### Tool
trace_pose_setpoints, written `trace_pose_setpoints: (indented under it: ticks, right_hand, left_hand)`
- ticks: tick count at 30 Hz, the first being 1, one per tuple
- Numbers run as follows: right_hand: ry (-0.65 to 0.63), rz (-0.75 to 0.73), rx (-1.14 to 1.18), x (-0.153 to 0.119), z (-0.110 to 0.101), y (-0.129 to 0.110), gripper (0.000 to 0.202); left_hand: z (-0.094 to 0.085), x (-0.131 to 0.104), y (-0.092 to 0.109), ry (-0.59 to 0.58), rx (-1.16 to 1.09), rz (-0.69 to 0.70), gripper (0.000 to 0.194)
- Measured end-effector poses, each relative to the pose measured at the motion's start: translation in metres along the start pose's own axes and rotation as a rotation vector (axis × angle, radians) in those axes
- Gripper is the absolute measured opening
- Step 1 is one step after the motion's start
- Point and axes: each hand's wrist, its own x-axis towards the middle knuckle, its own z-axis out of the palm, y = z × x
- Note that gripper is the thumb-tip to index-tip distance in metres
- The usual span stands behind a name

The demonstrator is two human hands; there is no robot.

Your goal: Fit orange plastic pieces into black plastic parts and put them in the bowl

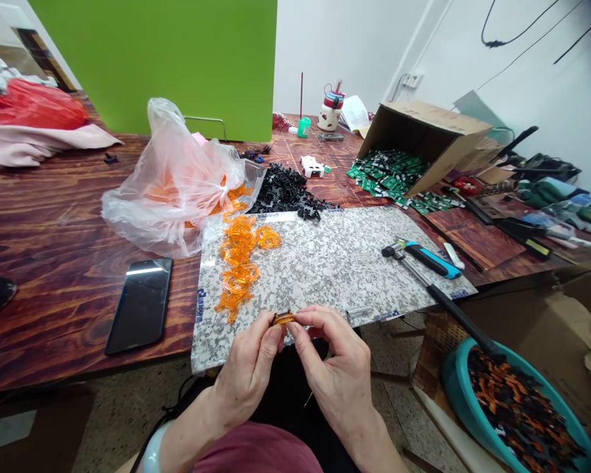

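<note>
My left hand (249,368) and my right hand (332,368) meet over the near edge of a speckled grey board (335,263). Together their fingertips pinch one small orange plastic part (282,319), which looks joined to a dark piece. A trail of loose orange plastic parts (239,263) lies on the board just beyond my left hand. A heap of small black plastic parts (285,187) sits at the board's far edge.
A clear plastic bag (177,177) of orange parts lies left of the board, a black phone (140,312) nearer. A blue-handled tool (426,257) rests at right. A tipped cardboard box (423,141) spills green pieces. A teal basin (517,407) of mixed parts sits low right.
</note>
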Motion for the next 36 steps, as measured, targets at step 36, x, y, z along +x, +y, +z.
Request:
trace_pose_setpoints:
  ticks: [36]
  right_hand:
    - [-0.369,0.299,0.29,0.005,-0.028,-0.002,0.007]
  left_hand:
    - [-0.014,-0.001,-0.001,-0.165,0.103,0.273,0.032]
